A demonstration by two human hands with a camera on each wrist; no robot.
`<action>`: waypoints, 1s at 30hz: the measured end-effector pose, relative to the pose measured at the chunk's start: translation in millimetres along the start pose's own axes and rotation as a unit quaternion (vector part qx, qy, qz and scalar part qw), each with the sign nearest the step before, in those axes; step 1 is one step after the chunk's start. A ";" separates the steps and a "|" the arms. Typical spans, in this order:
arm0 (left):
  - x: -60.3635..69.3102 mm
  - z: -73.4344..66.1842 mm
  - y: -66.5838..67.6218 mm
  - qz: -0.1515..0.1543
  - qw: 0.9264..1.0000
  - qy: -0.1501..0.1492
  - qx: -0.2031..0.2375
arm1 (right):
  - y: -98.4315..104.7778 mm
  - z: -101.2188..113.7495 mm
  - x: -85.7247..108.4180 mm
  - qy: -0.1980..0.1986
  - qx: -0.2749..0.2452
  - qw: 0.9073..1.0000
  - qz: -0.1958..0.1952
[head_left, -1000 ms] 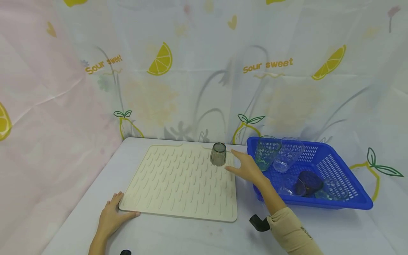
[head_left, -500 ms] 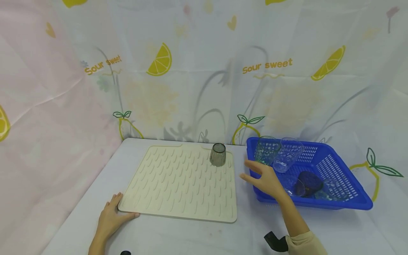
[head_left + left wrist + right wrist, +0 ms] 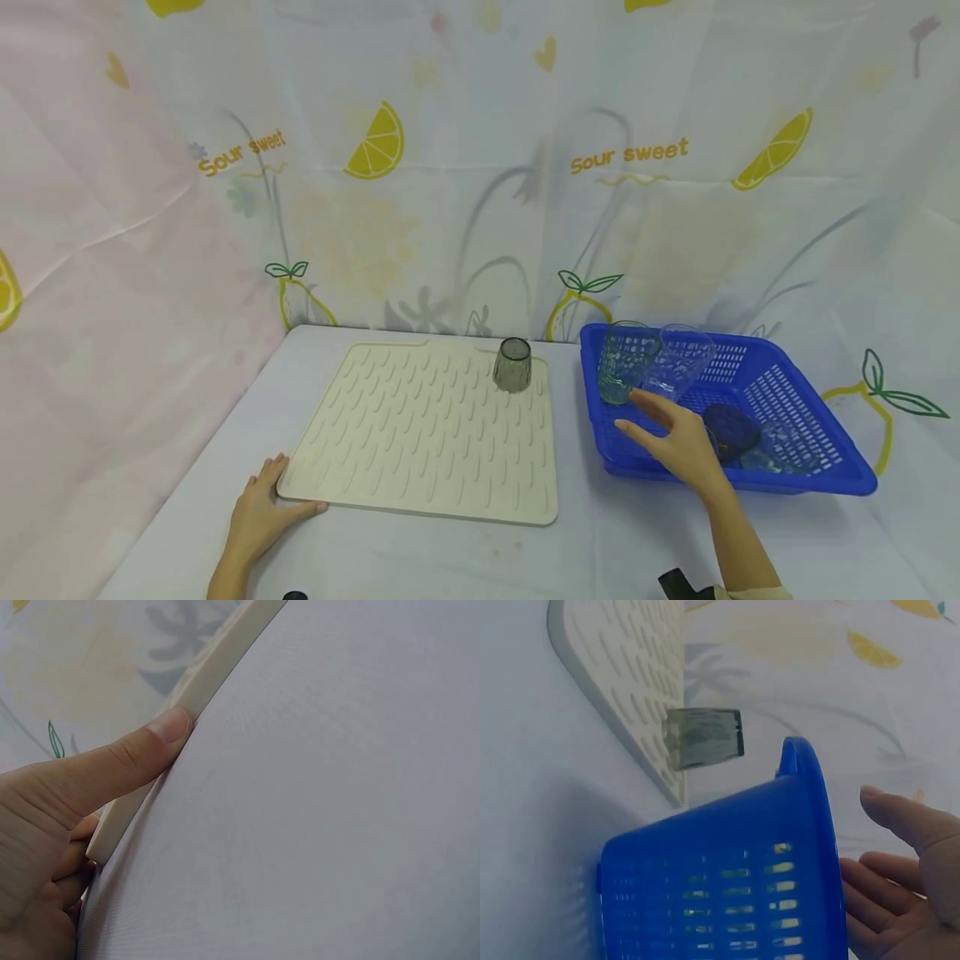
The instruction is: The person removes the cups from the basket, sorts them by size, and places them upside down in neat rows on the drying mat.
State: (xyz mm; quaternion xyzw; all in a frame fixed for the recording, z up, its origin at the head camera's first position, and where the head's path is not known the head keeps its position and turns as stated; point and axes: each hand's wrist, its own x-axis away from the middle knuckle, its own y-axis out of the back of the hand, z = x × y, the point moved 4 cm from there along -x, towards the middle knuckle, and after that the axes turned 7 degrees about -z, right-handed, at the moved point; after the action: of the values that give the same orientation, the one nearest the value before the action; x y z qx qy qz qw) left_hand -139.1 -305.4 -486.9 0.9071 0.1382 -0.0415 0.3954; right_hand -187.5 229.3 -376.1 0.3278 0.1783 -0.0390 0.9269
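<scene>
L hand (image 3: 258,517): sitting at near-left corner of the cream ridged mat (image 3: 420,433), thumb & fingers spreading wide around it. L wrist cam is adding detail: thumb pressing flat on mat's near edge; other fingers bending past the corner, partly hidden. Head cam isn't resolving that contact.

R hand (image 3: 682,442): hovering over near-left part of blue basket (image 3: 810,483), thumb & fingers standing wide apart. Head cam is showing contents: greenish glass (image 3: 621,358) at far left, clear glass (image 3: 678,358) tilting just right of it, dark rounded item (image 3: 731,429) (ID unclear) right of hand, clear glassware (image 3: 780,450) farther right. R wrist cam is showing basket's slotted outer wall instead, blocking most contents; fingertip contact w/ any glass: can't tell.

Grey glass (image 3: 513,365) is standing on mat's far-right corner area; both head & R wrist cams are catching it.
</scene>
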 end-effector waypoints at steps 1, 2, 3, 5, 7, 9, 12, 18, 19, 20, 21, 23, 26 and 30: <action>0.3 0.1 0.0 0.002 1.000 0.002 0.001 | 3.2 -2.2 0.7 -0.002 0.004 1.000 -0.005; 0.7 -0.1 0.1 0.002 1.000 0.001 0.002 | 6.3 -4.4 1.3 -0.003 0.013 1.000 -0.010; 0.9 -0.2 0.1 0.001 1.000 0.000 0.001 | 9.4 -6.5 1.7 -0.004 0.017 1.000 -0.014; 1.2 -0.6 -0.2 0.000 1.000 -0.002 0.000 | 15.7 -11.3 2.6 -0.007 0.028 0.999 -0.020; 1.6 -1.0 -0.7 0.002 1.000 0.000 0.001 | 22.3 -16.4 3.8 -0.011 0.043 0.999 -0.027; 1.4 -1.1 -1.4 0.002 1.000 -0.001 0.000 | 29.1 -21.6 5.0 -0.015 0.054 0.998 -0.033; 1.3 -0.6 -1.9 0.007 1.000 0.006 0.001 | 39.0 -28.1 7.1 -0.026 0.069 0.996 -0.045; 0.8 0.0 -0.9 0.021 0.999 0.028 -0.011 | 54.5 -40.7 9.0 -0.058 0.081 0.993 -0.057; 0.7 -0.1 -0.7 0.024 0.999 0.031 -0.013 | 56.7 -42.9 9.2 -0.062 0.080 0.993 -0.058; 0.5 -0.3 -0.6 0.026 0.999 0.034 -0.014 | 58.7 -45.4 9.2 -0.064 0.082 0.993 -0.060; 0.2 -0.3 -0.5 0.029 0.999 0.037 -0.015 | 60.6 -47.7 9.2 -0.067 0.086 0.992 -0.061; -0.2 -0.7 -0.3 0.031 0.999 0.039 -0.015 | 64.1 -51.3 9.1 -0.069 0.097 0.991 -0.066; -0.7 -1.2 0.1 0.031 0.999 0.037 -0.014 | 66.9 -55.7 10.0 -0.071 0.104 0.990 -0.065; -0.9 -2.1 0.3 0.027 0.999 0.029 -0.014 | 68.2 -61.5 11.1 -0.073 0.114 0.989 -0.058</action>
State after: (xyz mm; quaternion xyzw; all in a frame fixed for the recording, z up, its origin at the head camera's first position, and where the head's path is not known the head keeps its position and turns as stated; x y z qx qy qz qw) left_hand -139.9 -304.3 -485.1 0.9058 0.1252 -0.0024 0.4049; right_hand -183.0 321.4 -384.0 0.4166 0.1238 -0.1366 0.8902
